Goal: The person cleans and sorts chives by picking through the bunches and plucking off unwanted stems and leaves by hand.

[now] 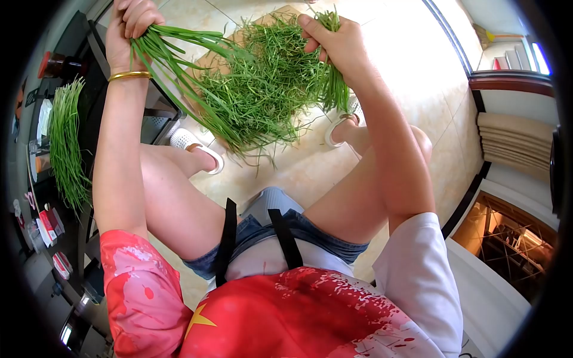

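Note:
At the upper left, my left hand [132, 27] is closed round one end of a bunch of long green garlic chives [179, 77], whose leaves hang down to the right across the pile. My right hand [345, 52], at the upper right, grips a smaller bunch of chives [335, 89]; part of it sticks up above the thumb and the rest hangs below the fist. Between and below both hands, a large tangled heap of chive pieces [268, 83] lies on a flat sheet of cardboard [206, 61] on the floor.
To the left, a thick bundle of chives [67, 137] lies on a dark shelf unit, near a red-lidded jar [54, 64] and small boxes. My feet in white shoes [182, 140] flank the heap on the tiled floor [406, 65]. A dark-framed doorway and wall are at right.

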`<state>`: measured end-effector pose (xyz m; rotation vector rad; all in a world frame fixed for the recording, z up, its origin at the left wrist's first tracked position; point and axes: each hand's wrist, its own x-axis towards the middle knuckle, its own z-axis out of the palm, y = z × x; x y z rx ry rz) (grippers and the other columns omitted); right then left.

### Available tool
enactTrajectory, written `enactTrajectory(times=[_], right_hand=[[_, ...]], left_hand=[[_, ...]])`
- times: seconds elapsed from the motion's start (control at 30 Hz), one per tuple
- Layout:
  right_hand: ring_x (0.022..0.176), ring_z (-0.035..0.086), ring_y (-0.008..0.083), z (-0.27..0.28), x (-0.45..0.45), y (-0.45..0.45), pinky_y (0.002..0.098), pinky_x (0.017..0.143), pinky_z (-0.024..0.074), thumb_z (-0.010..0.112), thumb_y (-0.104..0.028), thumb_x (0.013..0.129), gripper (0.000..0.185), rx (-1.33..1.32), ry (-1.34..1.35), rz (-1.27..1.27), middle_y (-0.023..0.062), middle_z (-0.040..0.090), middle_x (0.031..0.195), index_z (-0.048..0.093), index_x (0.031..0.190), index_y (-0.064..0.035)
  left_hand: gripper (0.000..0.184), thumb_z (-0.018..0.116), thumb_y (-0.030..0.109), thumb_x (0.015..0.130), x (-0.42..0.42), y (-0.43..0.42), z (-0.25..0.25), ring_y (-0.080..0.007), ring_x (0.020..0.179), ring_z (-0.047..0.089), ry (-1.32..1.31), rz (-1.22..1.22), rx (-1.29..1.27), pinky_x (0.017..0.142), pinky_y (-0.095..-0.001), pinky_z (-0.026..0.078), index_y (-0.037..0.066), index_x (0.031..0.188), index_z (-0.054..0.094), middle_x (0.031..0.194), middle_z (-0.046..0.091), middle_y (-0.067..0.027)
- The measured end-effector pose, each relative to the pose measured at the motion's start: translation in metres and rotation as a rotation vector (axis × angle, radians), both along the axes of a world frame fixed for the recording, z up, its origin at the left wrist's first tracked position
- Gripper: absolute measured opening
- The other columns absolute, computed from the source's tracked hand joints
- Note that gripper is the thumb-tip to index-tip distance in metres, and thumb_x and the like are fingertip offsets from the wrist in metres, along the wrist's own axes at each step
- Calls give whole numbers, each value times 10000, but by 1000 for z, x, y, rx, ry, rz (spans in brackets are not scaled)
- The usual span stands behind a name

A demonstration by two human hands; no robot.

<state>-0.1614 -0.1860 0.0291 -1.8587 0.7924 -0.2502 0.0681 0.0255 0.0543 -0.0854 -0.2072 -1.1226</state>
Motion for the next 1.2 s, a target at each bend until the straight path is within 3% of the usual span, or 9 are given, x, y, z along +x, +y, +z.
enactTrajectory(times=[0.23,0.3,0.5,0.57,0.73,0.83,0.93,1.1,1.2], right_hand=[[494,463,67,11,-6,12,220,475,375,704,-280,799,275,289,-209,171,-15,563,616,666,849,-12],[455,384,26,22,-10,22,202,438,318,672,-246,834,243,253,-226,358,-63,452,551,681,964,-40],[609,537,84,17,-9,47,251,562,433,685,-243,811,226,-77,-193,512,3,618,701,707,987,-102],[595,543,130,16,-7,52,289,573,448,696,-225,776,240,-396,-138,500,55,629,712,702,968,-82],[589,539,145,6,-3,50,312,566,451,646,-196,768,207,-383,-168,432,73,614,693,677,920,-58],[622,594,285,9,-1,49,369,627,491,637,-241,734,244,-277,-190,196,162,604,679,630,810,-10],[579,532,98,8,0,39,278,565,464,620,-214,798,197,-99,-257,-37,35,611,661,643,882,-38],[539,497,75,11,-2,19,245,491,403,608,-155,826,237,99,-341,-53,19,595,654,590,1016,-14],[470,446,95,17,-4,14,246,450,353,591,-81,798,84,636,-450,29,23,503,573,556,759,-15]], left_hand=[[286,500,149,926,7,-2,-11,-60,384,270,-21,8,25,392,-208,242,87,657,427,492,288,39],[286,499,156,929,8,-2,-14,-61,386,267,-16,18,34,397,-207,244,87,660,427,494,280,41],[261,492,163,939,11,-2,-21,-67,396,275,-31,44,69,411,-214,267,77,697,441,497,279,46],[257,492,170,940,5,-4,-19,-70,397,280,1,61,94,420,-216,278,73,707,443,496,281,46],[256,485,164,932,12,-4,-22,-75,401,287,-19,43,86,423,-217,280,75,697,440,500,296,41],[254,483,158,926,18,-2,-24,-77,403,288,-18,60,84,425,-219,280,76,690,436,503,303,38],[252,482,154,921,25,2,-23,-80,409,288,-50,105,94,430,-219,278,75,686,433,504,302,36],[269,513,217,946,24,3,-19,-68,420,277,-202,114,209,433,-213,259,71,724,467,538,295,40],[240,529,298,952,4,-8,-32,-40,428,256,-442,103,395,421,-197,232,70,877,531,559,282,66]])
